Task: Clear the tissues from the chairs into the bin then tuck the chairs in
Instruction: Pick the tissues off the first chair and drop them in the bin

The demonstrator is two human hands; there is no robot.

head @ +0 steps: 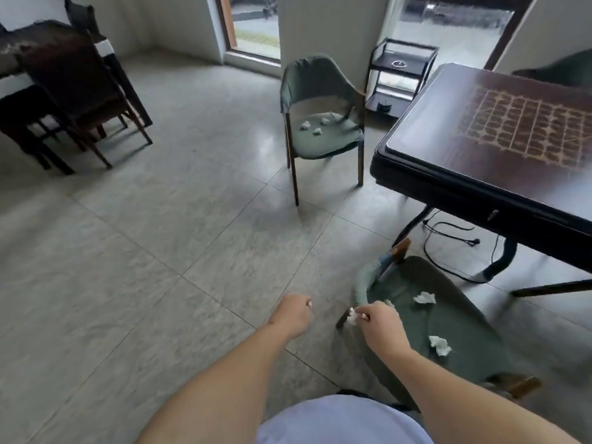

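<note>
A green chair (448, 318) stands close at the lower right with two crumpled white tissues on its seat, one tissue (424, 298) near the back and another tissue (440, 341) near me. My right hand (381, 325) pinches a small white tissue (448, 312) over the chair's left edge. My left hand (293, 312) is curled over the floor, a bit of white showing at its fingers. A second green chair (323, 107) stands farther off, several tissues (317, 125) on its seat. No bin is in view.
A dark square table (499, 139) fills the right side, a black cable (448, 232) on the floor under it. A black shelf cart (400, 75) stands behind the far chair. A dark table with brown chairs (64, 91) stands at the far left. Tiled floor lies between.
</note>
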